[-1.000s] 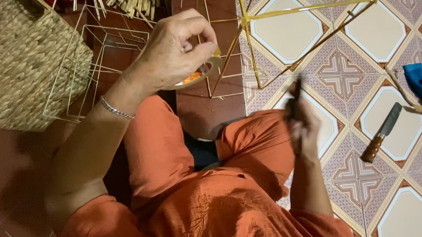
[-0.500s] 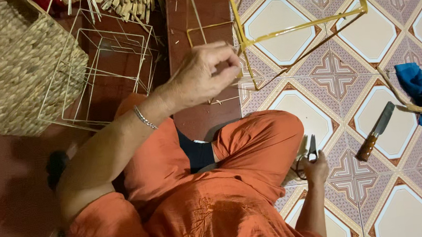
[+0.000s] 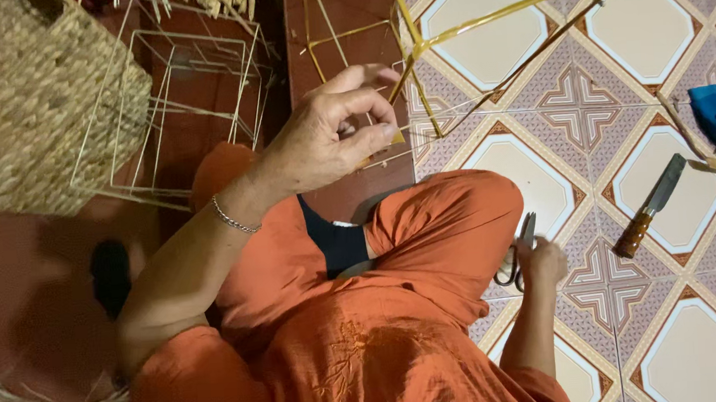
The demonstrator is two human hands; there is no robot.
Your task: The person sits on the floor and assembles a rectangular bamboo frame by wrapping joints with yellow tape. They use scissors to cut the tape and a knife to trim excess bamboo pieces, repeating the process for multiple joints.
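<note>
Scissors (image 3: pixel 520 256) now lying low beside the knee, in the right hand (image 3: pixel 541 263)

Right fingers are closing around the handles, lowered from before; left hand (image 3: pixel 333 132) is pinching a thin yellow strip (image 3: pixel 394 137) at the wire frame (image 3: pixel 447 38), moved rightward

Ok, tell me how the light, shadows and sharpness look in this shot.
Head view: soft, even light; the pale floor tiles are brightest, without harsh glare. The left hand and the scissors in the right hand are sharp. The woven basket is slightly soft, and the lower left corner falls into dim shadow.
</note>
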